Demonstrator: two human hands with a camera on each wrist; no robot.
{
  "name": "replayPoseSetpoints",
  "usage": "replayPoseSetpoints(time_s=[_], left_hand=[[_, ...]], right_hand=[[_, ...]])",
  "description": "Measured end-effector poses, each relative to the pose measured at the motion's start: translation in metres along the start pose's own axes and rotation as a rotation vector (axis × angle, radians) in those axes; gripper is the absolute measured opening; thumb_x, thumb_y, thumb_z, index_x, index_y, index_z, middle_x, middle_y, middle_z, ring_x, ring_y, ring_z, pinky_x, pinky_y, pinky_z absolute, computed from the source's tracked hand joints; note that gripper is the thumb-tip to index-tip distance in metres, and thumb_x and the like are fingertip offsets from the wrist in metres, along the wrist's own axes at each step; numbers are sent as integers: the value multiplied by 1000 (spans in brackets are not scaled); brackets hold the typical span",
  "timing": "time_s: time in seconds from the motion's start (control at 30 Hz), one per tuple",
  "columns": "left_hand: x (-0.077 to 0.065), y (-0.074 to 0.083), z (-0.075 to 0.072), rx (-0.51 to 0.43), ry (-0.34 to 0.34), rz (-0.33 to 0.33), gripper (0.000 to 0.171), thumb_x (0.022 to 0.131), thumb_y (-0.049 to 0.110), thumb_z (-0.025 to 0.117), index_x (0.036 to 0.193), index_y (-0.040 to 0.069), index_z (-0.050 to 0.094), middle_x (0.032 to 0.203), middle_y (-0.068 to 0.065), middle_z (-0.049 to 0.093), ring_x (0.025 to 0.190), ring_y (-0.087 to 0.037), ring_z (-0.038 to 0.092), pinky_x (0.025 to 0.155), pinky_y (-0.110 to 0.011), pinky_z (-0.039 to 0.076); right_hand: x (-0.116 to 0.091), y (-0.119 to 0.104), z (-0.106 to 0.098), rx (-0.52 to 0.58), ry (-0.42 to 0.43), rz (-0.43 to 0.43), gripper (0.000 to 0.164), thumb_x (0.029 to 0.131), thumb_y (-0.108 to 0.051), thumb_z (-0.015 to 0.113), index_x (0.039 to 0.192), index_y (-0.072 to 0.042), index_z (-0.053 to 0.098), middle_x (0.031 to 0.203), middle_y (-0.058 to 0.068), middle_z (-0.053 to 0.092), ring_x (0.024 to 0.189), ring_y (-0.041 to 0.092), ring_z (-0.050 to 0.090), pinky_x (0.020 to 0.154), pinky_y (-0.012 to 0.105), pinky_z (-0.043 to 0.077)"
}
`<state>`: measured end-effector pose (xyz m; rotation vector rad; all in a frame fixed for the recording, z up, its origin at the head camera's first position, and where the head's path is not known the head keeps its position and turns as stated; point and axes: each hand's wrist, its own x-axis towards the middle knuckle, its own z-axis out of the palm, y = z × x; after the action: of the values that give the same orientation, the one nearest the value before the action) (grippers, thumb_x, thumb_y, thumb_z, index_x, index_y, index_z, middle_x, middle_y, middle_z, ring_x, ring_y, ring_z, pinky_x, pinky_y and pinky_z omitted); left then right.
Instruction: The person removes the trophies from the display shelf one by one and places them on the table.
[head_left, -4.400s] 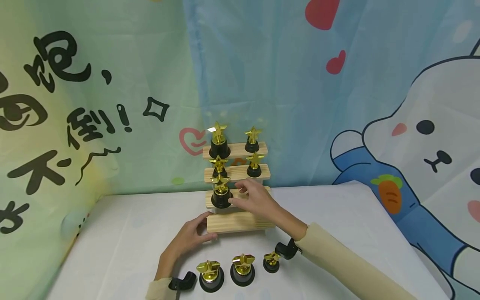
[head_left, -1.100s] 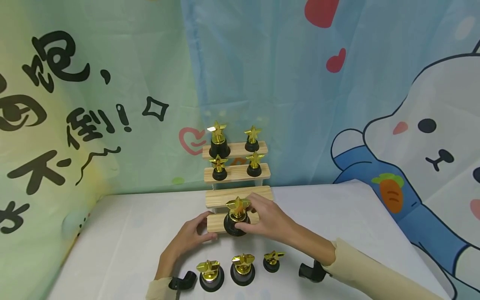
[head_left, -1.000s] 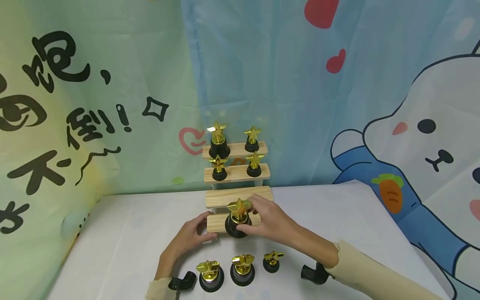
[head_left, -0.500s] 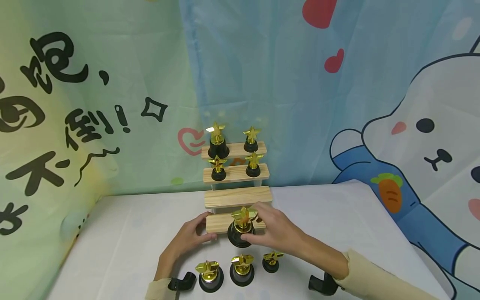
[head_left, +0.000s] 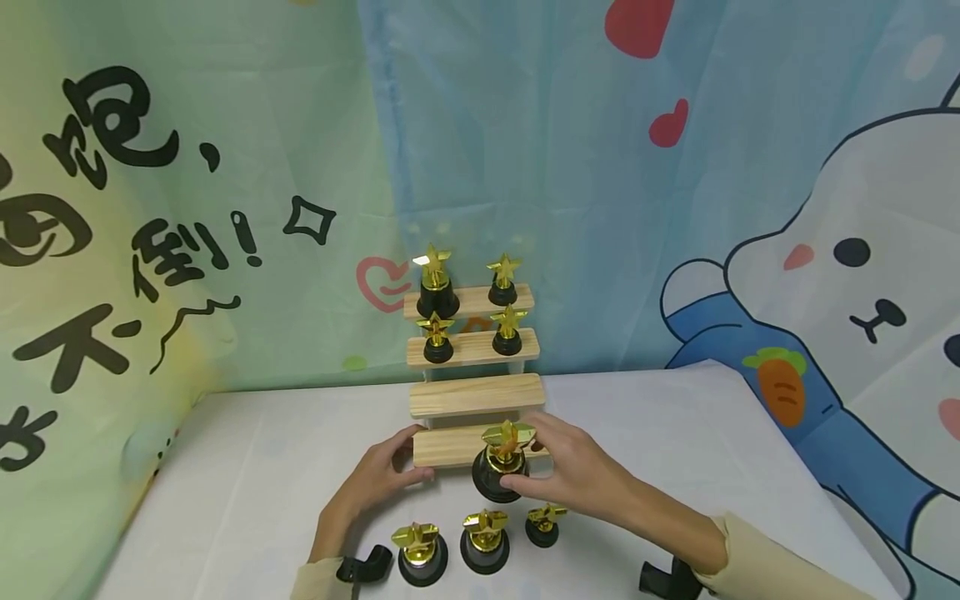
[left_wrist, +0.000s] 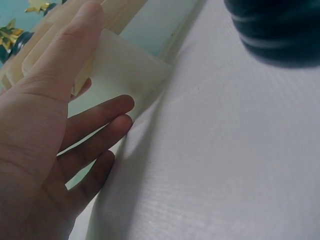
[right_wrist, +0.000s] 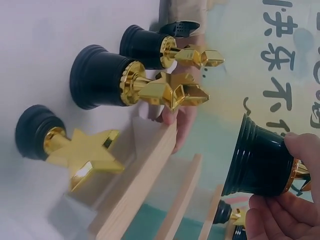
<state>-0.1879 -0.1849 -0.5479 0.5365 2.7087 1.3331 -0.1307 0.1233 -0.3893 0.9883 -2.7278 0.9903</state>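
Note:
My right hand holds a gold star trophy by its black base, in front of the lowest step of a wooden tiered display stand. In the right wrist view the thumb and fingers grip this trophy's base, which is raised off the table. My left hand grips the left end of the lowest step between thumb and index finger. The left wrist view shows its other fingers spread loosely beside the stand's pale side panel. The two lower steps carry no trophy.
Two trophies, one larger and one smaller, stand on the top step; two small ones are on the step below. Three more trophies line up on the white tablecloth before the stand. A printed curtain hangs behind.
My right hand has taken the trophy from the third step and brought it forward, down and to the right, past the lowest step. The left hand stays at the stand.

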Motion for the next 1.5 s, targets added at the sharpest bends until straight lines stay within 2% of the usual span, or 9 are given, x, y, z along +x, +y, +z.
replayPoseSetpoints(time_s=[0.23, 0.6, 0.93, 1.17, 1.37, 1.5], left_hand=[[-1, 1, 1, 4, 0, -3, 64, 78, 41, 79, 135, 28, 53, 112, 10, 69, 111, -10, 62, 105, -44, 45], [-3, 1, -3, -5, 9, 3, 64, 79, 37, 79, 136, 27, 51, 111, 9, 69, 109, -12, 62, 105, -46, 45], [1, 1, 2, -31, -24, 2, 68, 78, 39, 79, 138, 23, 51, 116, 10, 68, 110, -9, 62, 107, -42, 44], [1, 2, 0, -34, -25, -6, 69, 77, 36, 81, 138, 21, 51, 117, 9, 68, 111, -10, 62, 108, -43, 43], [1, 1, 0, -31, -21, -16, 68, 78, 35, 81, 138, 21, 51, 115, 9, 68, 109, -9, 62, 106, -42, 45], [0, 1, 1, -33, -17, -18, 69, 78, 35, 81, 138, 20, 51, 115, 9, 68, 110, -10, 62, 107, -43, 45]], right_hand=[[-16, 12, -10, -33, 53, 6, 43, 78, -34, 81, 112, -15, 62, 105, -8, 62, 90, 1, 58, 75, 21, 54], [-35, 31, -21, -108, 121, 11, 44, 75, -28, 84, 110, -14, 62, 104, -8, 63, 88, -2, 56, 71, 19, 53], [-59, 50, -30, -185, 156, 114, 44, 73, -26, 85, 108, -13, 64, 99, -9, 63, 83, -3, 53, 66, 18, 52], [-72, 60, -31, -197, 190, 115, 46, 71, -25, 86, 109, -13, 64, 99, -8, 64, 82, -2, 54, 65, 17, 52], [-75, 64, -27, -192, 180, 111, 46, 71, -25, 86, 109, -12, 64, 99, -9, 63, 82, -4, 53, 65, 17, 52], [-76, 67, -24, -186, 174, 140, 46, 71, -26, 86, 109, -12, 65, 99, -7, 64, 82, -4, 53, 65, 17, 52]])
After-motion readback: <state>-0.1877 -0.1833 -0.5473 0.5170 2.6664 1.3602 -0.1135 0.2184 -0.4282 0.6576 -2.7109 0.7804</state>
